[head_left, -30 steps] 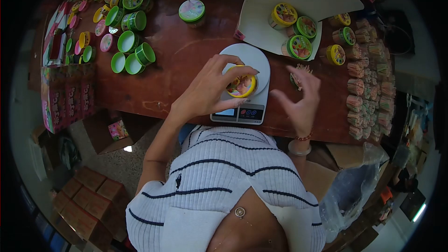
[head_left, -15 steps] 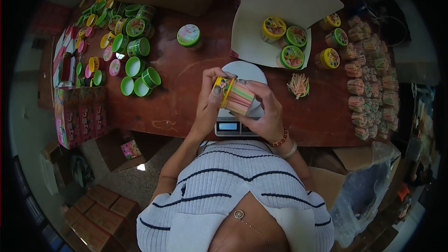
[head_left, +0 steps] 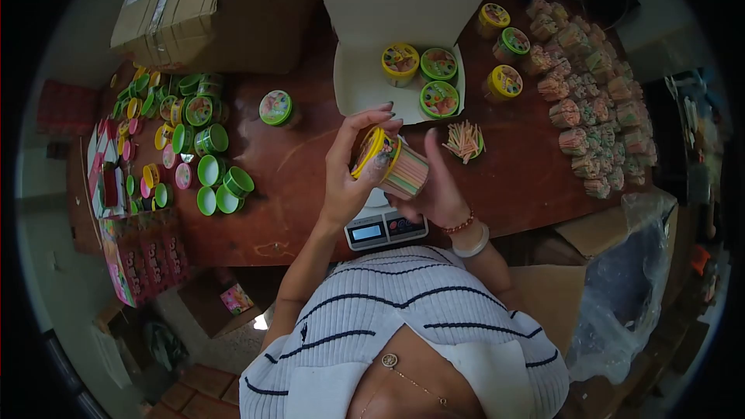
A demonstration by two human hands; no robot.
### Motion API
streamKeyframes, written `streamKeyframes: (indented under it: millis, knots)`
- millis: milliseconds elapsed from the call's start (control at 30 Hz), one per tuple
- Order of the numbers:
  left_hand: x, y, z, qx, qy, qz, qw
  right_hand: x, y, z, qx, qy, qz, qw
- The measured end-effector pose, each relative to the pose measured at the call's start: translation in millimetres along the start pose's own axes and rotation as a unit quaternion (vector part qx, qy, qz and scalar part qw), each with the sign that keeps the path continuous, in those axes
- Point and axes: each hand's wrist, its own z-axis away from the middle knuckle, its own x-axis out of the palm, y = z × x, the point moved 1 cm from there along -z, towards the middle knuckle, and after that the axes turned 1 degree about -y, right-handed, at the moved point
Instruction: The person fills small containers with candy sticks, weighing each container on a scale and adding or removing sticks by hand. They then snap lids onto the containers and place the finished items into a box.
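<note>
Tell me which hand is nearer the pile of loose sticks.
Right. The right hand is just left of the pile of loose sticks and closer to the body; the left hand is farther left, gripping the yellow-lidded tub.

A tub of pale sticks (head_left: 409, 175) shows only part of its yellow lid, the rest covered by the left hand (head_left: 351, 174); its label is too small to read. The right hand's (head_left: 442, 194) far fingers are partly lost behind the tub, leaving their contact unclear. Below, a digital scale (head_left: 386, 231) has most of its pan hidden, its reading illegible. Loose sticks (head_left: 464, 140) mask much of a green dish (head_left: 479, 147). The top edge crops a cardboard box (head_left: 172, 12); the bottom edge cuts off brown cartons (head_left: 203, 382) and the striped top (head_left: 497, 357). Lettering on pink boxes (head_left: 145, 256) defies reading.
</note>
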Motion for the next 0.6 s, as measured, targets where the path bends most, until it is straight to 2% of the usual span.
streamKeyframes:
  millis: [33,67,100,133,167,200,233,267,300,333,367,433,533,567,600]
  knots:
    - [2,-1,-4,-0.005,-0.031,-0.004,0.999,12,-3,0,-0.006,0.011,-0.064,0.998]
    - [6,0,-5,0.015,-0.016,-0.051,0.998,24,-10,-1,-0.063,0.068,0.072,0.993]
    - [9,-1,-5,-0.001,0.007,-0.037,0.999,36,-16,-1,-0.100,0.146,0.231,0.957]
    - [12,-2,-6,-0.018,0.025,-0.022,0.999,48,-22,-2,-0.114,0.231,0.364,0.895]
    - [14,-3,-8,-0.024,0.024,-0.006,0.999,51,-32,5,0.011,0.200,0.219,0.955]
    - [12,-4,-9,0.007,-0.032,-0.055,0.998,46,-34,8,-0.002,0.215,0.224,0.951]
    - [8,-5,-9,0.039,-0.089,-0.104,0.990,38,-29,8,0.012,0.219,0.077,0.973]
    - [10,-6,-9,0.051,-0.089,-0.117,0.988,33,-23,5,0.018,0.213,-0.073,0.974]
    - [16,-5,-10,0.057,-0.061,-0.114,0.990,41,-10,2,-0.150,0.310,0.114,0.932]
    - [21,-3,-10,0.059,-0.032,-0.111,0.991,44,-3,4,-0.178,0.309,0.211,0.910]
    - [31,-4,-10,0.011,0.019,-0.021,1.000,42,-5,5,-0.157,0.319,0.213,0.910]
    - [32,2,-12,0.099,-0.075,-0.207,0.970,42,-13,8,-0.143,0.313,0.197,0.918]
    - [42,13,-23,0.139,-0.155,-0.224,0.952,25,-27,14,0.018,0.301,0.130,0.945]
    - [43,15,-25,0.156,-0.185,-0.222,0.945,24,-32,12,0.028,0.276,0.059,0.959]
    - [41,10,-30,0.129,-0.191,-0.203,0.952,14,-45,17,0.077,0.195,0.021,0.978]
